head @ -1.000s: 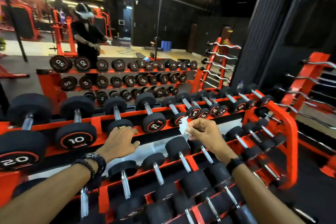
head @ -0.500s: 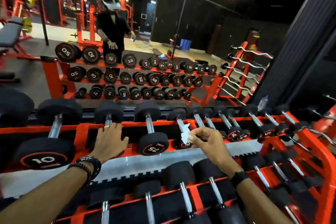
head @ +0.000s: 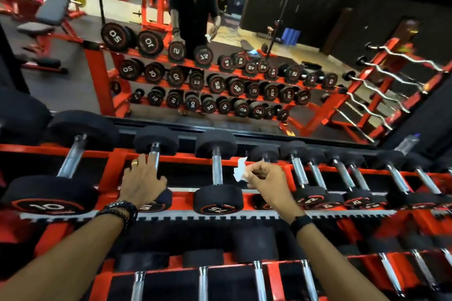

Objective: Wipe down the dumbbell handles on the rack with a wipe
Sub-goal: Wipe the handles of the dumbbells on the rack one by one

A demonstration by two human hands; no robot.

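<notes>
Dumbbells (head: 218, 173) lie in rows on the red rack (head: 117, 161), handles running near to far. The left hand (head: 143, 182) rests flat, fingers spread, over one handle, hiding most of it. Just right, the right hand (head: 265, 182) pinches a small white wipe (head: 239, 170) above the rack, touching no handle.

You see a red rack (head: 117, 154), black dumbbells (head: 217, 198) with silver handles (head: 216, 168), and a white wipe (head: 239, 170).

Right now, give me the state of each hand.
Left hand: open, fingers spread, resting on a dumbbell on the top tier.
Right hand: pinching the wipe.
</notes>
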